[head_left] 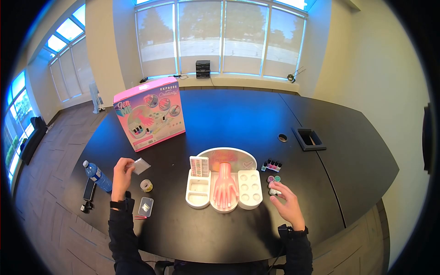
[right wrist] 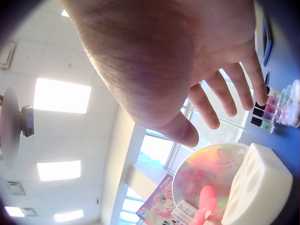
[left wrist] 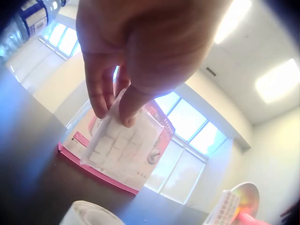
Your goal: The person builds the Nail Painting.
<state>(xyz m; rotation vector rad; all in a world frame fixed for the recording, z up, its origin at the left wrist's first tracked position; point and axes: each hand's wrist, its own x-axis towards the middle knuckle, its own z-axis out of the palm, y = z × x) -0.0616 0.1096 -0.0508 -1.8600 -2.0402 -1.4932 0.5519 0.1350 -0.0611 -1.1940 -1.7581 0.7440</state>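
My left hand (head_left: 121, 178) pinches a clear packet (left wrist: 123, 146) of small white pieces between thumb and fingers, raised above the left side of the table. Close to that hand stand a roll of tape (head_left: 146, 185) and a small clear box (head_left: 146, 207). With fingers spread and nothing held, my right hand (head_left: 289, 208) hovers beside little glitter pots (head_left: 271, 179), partly covering them. Between the hands, a pink model hand (head_left: 224, 187) lies on a white manicure stand (head_left: 198, 198) with a shiny oval back panel. A sticker sheet (head_left: 199, 166) leans upright on the stand's left part.
A pink kit box (head_left: 150, 117) stands at the back left. A water bottle (head_left: 98, 176) and a black phone (head_left: 89, 189) are at the far left. Pink tweezers (head_left: 140, 217) lie near the front. Nail polish bottles (head_left: 273, 165) stand right of the stand; a black socket frame (head_left: 309, 139) is beyond.
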